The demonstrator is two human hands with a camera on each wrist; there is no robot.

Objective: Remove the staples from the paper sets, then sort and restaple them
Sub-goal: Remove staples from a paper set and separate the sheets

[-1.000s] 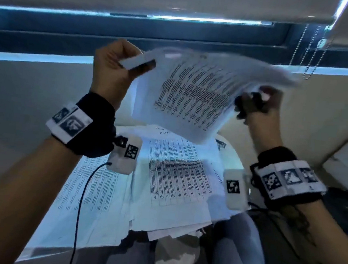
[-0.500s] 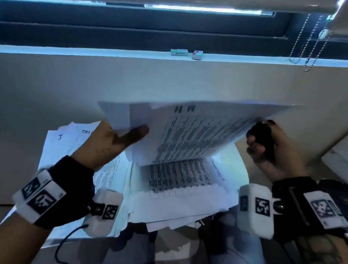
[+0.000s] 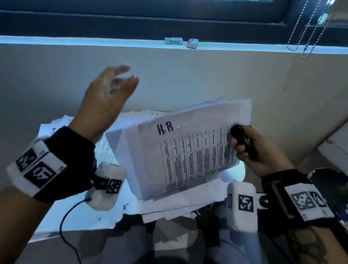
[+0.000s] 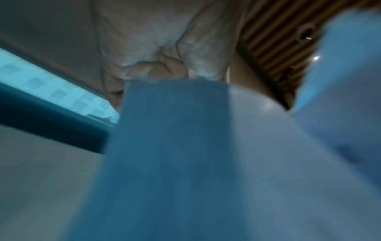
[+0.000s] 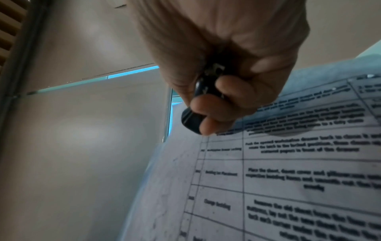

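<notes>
A paper set [image 3: 183, 153] marked "H.R", with a printed table, hangs tilted above the spread piles of paper [image 3: 183, 208] on the small white table [image 3: 73, 217]. My right hand [image 3: 241, 142] grips a small black staple tool [image 3: 237, 131] at the set's right edge and holds the set up there. In the right wrist view the fingers [image 5: 208, 104] curl round the black tool [image 5: 191, 120] against the printed page [image 5: 288, 163]. My left hand [image 3: 125, 77] is raised above and left of the set, fingers spread, holding nothing. The left wrist view is blurred, showing the palm [image 4: 156, 40] over paper [image 4: 175, 146].
Two small boxes [image 3: 173, 41] [image 3: 192, 43] sit on the window sill. A bead chain [image 3: 310, 32] hangs at the upper right. A plain wall stands just behind the table. A white block [image 3: 344, 151] is at the right. My knees are below the table edge.
My left hand has let go of the paper set and lifted up open. The set has dropped lower and turned its "H.R" face up, held by the right hand alone.
</notes>
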